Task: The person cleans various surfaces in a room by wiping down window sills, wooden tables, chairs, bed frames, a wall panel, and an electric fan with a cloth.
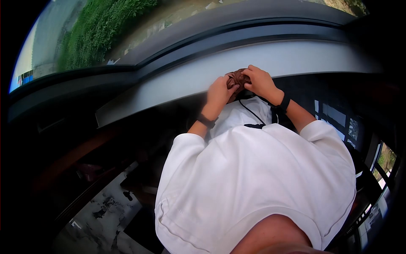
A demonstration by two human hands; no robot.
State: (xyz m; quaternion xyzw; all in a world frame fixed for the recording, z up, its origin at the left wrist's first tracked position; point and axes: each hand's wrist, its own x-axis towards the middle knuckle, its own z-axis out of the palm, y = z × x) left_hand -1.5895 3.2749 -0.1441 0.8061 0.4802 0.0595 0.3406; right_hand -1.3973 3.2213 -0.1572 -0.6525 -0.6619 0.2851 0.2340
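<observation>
A crumpled brown cloth [237, 80], with a slight sheen, is bunched between my two hands at the front edge of the pale window sill [296, 57]. My left hand [217, 94] grips its left side, thumb and fingers bent into the folds. On the other side my right hand [259, 81] pinches the cloth between thumb and curled fingers. A dark band circles each wrist. Part of the cloth hangs down below the sill edge, toward my white shirt [258, 169]. Whether anything lies inside the folds is hidden.
Behind the sill runs a dark window frame [203, 47], with green foliage [101, 29] outside. Dark shapes fill the space below the sill on the left. Marble-patterned flooring [110, 211] shows at lower left, and glossy dark panels [334, 114] reflect light on the right.
</observation>
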